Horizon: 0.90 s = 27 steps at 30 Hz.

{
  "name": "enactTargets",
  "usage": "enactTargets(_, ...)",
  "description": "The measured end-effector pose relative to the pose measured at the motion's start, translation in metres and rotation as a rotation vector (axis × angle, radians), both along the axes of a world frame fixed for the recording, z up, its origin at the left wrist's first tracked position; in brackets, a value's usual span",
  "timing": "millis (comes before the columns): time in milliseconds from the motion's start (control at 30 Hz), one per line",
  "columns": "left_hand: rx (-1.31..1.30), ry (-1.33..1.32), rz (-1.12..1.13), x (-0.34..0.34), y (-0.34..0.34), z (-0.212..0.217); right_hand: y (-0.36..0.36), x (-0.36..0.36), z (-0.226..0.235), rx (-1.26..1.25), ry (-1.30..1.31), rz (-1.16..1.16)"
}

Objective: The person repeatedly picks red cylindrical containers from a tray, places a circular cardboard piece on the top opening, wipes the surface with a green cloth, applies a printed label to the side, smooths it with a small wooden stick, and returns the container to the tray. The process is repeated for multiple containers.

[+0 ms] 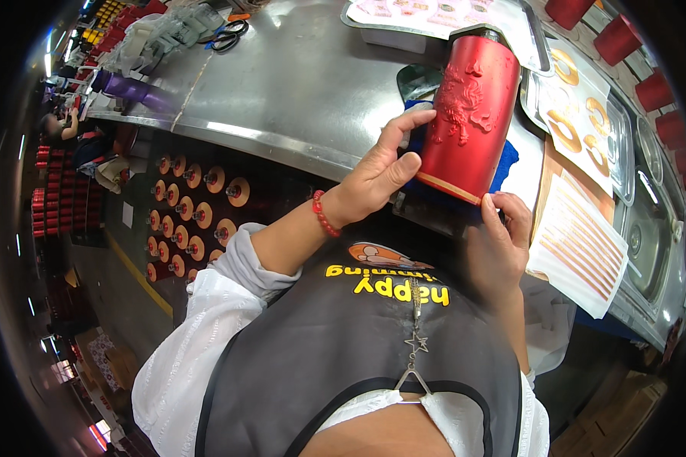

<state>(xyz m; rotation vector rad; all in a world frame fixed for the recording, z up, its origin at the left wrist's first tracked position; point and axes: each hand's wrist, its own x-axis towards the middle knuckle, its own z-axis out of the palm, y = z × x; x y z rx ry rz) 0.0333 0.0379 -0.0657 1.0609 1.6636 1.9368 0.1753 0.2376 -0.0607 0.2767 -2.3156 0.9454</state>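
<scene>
A red bottle (469, 107) with a raised dragon-like relief lies tilted over a blue cloth (504, 169), its lower end toward me. A thin gold strip (448, 187) runs along that end. My left hand (381, 167) grips the bottle's left side, with its index finger and thumb against the red surface. At the lower right corner my right hand (508, 232) has its thumb and index fingertip closed at the end of the gold strip; the other fingers are curled. Whatever supports the bottle is mostly hidden behind it.
Right of the bottle, a white sheet (579, 240) carries several gold strips; another sheet (575, 110) bears gold ring-shaped pieces. Red cylinders (617, 39) stand beyond. Scissors (227, 36) and a purple bottle (133, 90) rest on the metal table (282, 84). Several red bottles (194, 206) stand below it.
</scene>
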Motion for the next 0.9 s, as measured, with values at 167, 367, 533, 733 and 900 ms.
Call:
enactTargets(167,-0.019,0.010,-0.002,-0.003,0.000,0.006,0.001,-0.001,-0.001,-0.013,0.007,0.003)
enactTargets(367,-0.026,-0.064,0.024,-0.001,0.008,0.016,0.000,-0.001,0.004,-0.019,-0.007,0.006)
enactTargets(533,-0.091,0.072,0.031,-0.007,0.007,0.019,0.001,-0.002,0.003,-0.016,-0.008,0.008)
enactTargets(733,-0.086,0.149,0.106,-0.005,0.012,0.025,0.001,-0.002,0.006,-0.036,-0.022,0.023)
enactTargets(900,-0.270,0.446,0.208,-0.004,0.014,0.035,0.004,-0.002,0.007,-0.048,-0.025,0.029)
